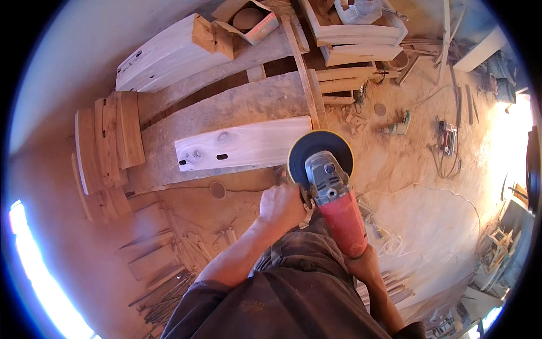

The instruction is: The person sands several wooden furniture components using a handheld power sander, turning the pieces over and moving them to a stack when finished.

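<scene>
Both my hands are on a red angle grinder [344,223] with a grey head and a round black disc [320,148] edged in yellow. My left hand [283,206] is closed in a fist at the side of the head, apparently round a side handle that the fingers mostly hide. Lower down, my right hand [365,264] grips the rear end of the red body. The disc overlaps the right end of a pale wooden board [254,144] in this view; whether it touches the wood I cannot tell. Oval slots pierce the board, which lies flat on a dusty workbench [217,110].
Curved boards [130,130] lean at the bench's left end. Thick pale timbers [161,56] and an open cardboard box [257,25] lie behind. On the right floor are a green drill [398,124], a red power tool [447,137] and trailing cords. Wood scraps [164,254] litter the left floor.
</scene>
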Tool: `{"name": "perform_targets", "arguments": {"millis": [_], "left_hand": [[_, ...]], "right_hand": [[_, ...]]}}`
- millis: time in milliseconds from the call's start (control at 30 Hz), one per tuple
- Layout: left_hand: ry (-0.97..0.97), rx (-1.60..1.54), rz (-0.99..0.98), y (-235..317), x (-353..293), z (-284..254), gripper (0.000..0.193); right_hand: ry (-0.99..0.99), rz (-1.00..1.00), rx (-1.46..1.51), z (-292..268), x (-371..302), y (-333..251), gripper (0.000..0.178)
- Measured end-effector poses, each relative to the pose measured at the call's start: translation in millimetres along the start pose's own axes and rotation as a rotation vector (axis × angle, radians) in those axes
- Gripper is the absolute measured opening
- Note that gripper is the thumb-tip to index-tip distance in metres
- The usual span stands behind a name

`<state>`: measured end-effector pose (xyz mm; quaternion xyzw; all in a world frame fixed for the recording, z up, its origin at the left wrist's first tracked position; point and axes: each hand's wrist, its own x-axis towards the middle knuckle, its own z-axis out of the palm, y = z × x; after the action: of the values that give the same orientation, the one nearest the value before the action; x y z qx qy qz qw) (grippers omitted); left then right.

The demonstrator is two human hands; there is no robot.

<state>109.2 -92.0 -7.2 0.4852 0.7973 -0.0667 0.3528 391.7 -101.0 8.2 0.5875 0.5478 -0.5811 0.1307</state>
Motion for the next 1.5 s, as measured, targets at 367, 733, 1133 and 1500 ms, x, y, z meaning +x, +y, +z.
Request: {"name": "perform_targets", "arguments": {"millis": [367, 733, 1133, 1500], "left_hand": [[0.144, 0.018, -0.274, -95.7, 13.0, -34.4, 0.032], [0.085, -0.05, 0.094, -25.9, 62.4, -38.3, 0.024], [0.216, -0.165, -0.272, -212.1, 3.5, -71.3, 0.026], [0.219, -0.246, -0.298, -296.1, -21.7, -75.1, 0.02]], "right_hand": [[-0.071, -0.144, -0.118, 36.0, 55.7, -79.4, 0.046], [0.073, 0.021, 0.032, 8.4, 52.9, -27.0, 0.016], [-0.076, -0.166, -0.17, 121.2, 85.9, -155.9, 0.022], [-0.124, -0.199, -0.374, 171.4, 101.2, -188.9, 0.025]]}}
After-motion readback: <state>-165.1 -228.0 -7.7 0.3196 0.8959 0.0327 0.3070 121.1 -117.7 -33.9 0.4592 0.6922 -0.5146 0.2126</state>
